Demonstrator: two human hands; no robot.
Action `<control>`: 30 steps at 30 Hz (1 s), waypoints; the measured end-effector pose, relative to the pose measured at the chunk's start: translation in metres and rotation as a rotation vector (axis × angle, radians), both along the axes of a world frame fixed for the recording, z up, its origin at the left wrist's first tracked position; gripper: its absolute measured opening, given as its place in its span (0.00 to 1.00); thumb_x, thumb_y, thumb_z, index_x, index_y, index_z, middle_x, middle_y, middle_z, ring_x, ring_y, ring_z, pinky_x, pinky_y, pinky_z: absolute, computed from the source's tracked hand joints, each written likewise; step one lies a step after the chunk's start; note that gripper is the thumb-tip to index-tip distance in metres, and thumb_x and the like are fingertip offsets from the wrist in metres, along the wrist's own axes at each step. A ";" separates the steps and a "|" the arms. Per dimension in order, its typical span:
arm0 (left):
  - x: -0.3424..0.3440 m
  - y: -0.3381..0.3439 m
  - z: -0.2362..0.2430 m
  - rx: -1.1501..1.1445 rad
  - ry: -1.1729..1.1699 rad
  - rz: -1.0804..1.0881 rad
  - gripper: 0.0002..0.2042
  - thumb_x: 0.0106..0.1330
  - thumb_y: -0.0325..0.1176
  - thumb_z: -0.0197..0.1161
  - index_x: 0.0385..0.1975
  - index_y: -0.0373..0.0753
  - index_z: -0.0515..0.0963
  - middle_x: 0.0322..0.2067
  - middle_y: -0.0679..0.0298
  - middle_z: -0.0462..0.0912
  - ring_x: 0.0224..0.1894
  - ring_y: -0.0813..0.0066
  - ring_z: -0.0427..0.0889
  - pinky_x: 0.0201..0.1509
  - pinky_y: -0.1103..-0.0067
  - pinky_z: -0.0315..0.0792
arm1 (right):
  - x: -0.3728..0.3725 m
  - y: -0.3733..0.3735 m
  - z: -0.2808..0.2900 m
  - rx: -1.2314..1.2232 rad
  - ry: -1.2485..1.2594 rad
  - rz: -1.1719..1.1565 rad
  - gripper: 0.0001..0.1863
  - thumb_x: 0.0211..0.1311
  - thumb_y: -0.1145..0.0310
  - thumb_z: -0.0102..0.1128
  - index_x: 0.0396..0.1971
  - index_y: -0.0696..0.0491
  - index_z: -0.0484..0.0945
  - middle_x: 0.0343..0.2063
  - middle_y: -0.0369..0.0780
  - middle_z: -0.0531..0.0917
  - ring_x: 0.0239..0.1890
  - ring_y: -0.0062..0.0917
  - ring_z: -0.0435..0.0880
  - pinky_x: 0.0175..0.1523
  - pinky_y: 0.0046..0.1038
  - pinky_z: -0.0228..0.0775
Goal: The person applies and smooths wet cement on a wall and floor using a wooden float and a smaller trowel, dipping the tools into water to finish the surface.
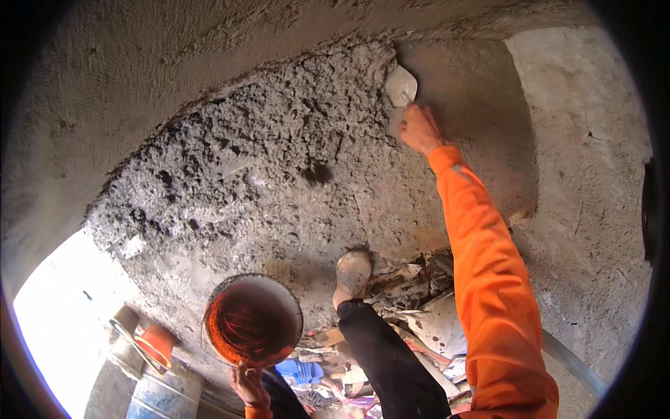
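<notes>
My right hand [420,129], at the end of an orange sleeve, grips a trowel [401,85] whose blade lies against the wall where rough, wet grey mortar [258,133] meets a smoother patch [474,119]. My left hand [248,384], low in the view, holds the near rim of a round bucket [252,314] with an orange inside and a dark bottom, its opening facing up.
A bare foot [352,276] in dark trousers is below the mortar, beside debris [426,328]. At lower left are a barrel [165,391], an orange container [155,341] and a bright opening [56,300]. A pale wall [586,265] runs along the right.
</notes>
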State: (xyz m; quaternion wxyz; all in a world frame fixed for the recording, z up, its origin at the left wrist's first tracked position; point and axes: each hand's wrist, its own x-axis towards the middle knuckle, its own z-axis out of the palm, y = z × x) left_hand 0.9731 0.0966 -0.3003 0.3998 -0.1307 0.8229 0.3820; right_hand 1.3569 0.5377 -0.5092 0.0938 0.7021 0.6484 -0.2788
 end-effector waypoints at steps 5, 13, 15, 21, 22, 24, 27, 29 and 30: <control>-0.007 -0.007 -0.006 -0.021 0.005 -0.047 0.08 0.62 0.38 0.54 0.35 0.43 0.70 0.35 0.65 0.75 0.36 0.70 0.77 0.42 0.73 0.72 | 0.010 -0.041 0.054 -0.019 -0.058 0.086 0.12 0.55 0.66 0.54 0.36 0.57 0.76 0.27 0.50 0.81 0.35 0.41 0.82 0.41 0.38 0.74; -0.016 -0.003 -0.032 -0.082 0.002 -0.147 0.11 0.62 0.40 0.54 0.39 0.42 0.71 0.36 0.63 0.77 0.37 0.71 0.76 0.41 0.75 0.70 | 0.251 0.059 0.047 0.140 -0.556 -0.324 0.19 0.53 0.64 0.54 0.39 0.64 0.76 0.41 0.53 0.79 0.45 0.41 0.79 0.48 0.37 0.71; 0.001 0.015 -0.043 -0.041 -0.003 -0.166 0.11 0.61 0.39 0.55 0.40 0.43 0.71 0.38 0.63 0.77 0.36 0.71 0.75 0.41 0.76 0.70 | 0.277 0.065 0.017 0.295 -0.595 -0.148 0.19 0.52 0.65 0.55 0.39 0.64 0.75 0.39 0.54 0.79 0.44 0.41 0.80 0.47 0.37 0.71; -0.002 -0.001 -0.041 -0.098 -0.013 -0.176 0.10 0.61 0.39 0.56 0.39 0.44 0.70 0.39 0.64 0.75 0.35 0.70 0.75 0.37 0.76 0.70 | 0.191 0.024 0.045 -0.051 -0.206 0.114 0.14 0.52 0.67 0.55 0.33 0.62 0.77 0.33 0.52 0.81 0.36 0.42 0.80 0.42 0.38 0.72; -0.004 -0.003 -0.040 -0.093 -0.020 -0.182 0.10 0.61 0.39 0.56 0.38 0.44 0.70 0.39 0.64 0.75 0.35 0.70 0.75 0.37 0.76 0.70 | 0.185 0.014 0.048 -0.058 -0.176 0.240 0.13 0.52 0.67 0.55 0.31 0.62 0.77 0.32 0.51 0.81 0.35 0.42 0.81 0.41 0.38 0.72; -0.007 0.005 -0.040 -0.089 -0.029 -0.205 0.09 0.61 0.39 0.56 0.38 0.44 0.69 0.39 0.64 0.74 0.36 0.70 0.75 0.37 0.75 0.70 | 0.225 0.000 0.053 0.065 -0.134 -0.063 0.11 0.51 0.69 0.55 0.31 0.63 0.77 0.28 0.52 0.80 0.33 0.44 0.80 0.39 0.40 0.71; 0.014 0.044 -0.032 -0.093 -0.064 -0.229 0.09 0.62 0.38 0.54 0.38 0.43 0.69 0.38 0.63 0.74 0.39 0.68 0.76 0.39 0.74 0.72 | 0.303 -0.033 0.062 -0.011 -0.399 -0.172 0.13 0.52 0.68 0.55 0.33 0.62 0.76 0.28 0.51 0.80 0.34 0.44 0.81 0.39 0.40 0.72; 0.024 0.064 -0.025 -0.047 -0.089 -0.297 0.09 0.62 0.38 0.54 0.38 0.42 0.69 0.38 0.62 0.74 0.40 0.68 0.77 0.42 0.73 0.72 | 0.316 -0.044 0.062 -0.065 -0.531 -0.164 0.13 0.53 0.66 0.56 0.33 0.61 0.77 0.28 0.51 0.81 0.34 0.43 0.81 0.39 0.40 0.73; 0.028 0.068 -0.024 -0.018 -0.094 -0.323 0.10 0.63 0.38 0.53 0.38 0.42 0.69 0.38 0.62 0.74 0.40 0.68 0.77 0.44 0.73 0.72 | 0.308 -0.053 0.063 -0.041 -0.527 -0.192 0.13 0.53 0.66 0.56 0.31 0.61 0.77 0.28 0.51 0.81 0.34 0.44 0.81 0.39 0.40 0.73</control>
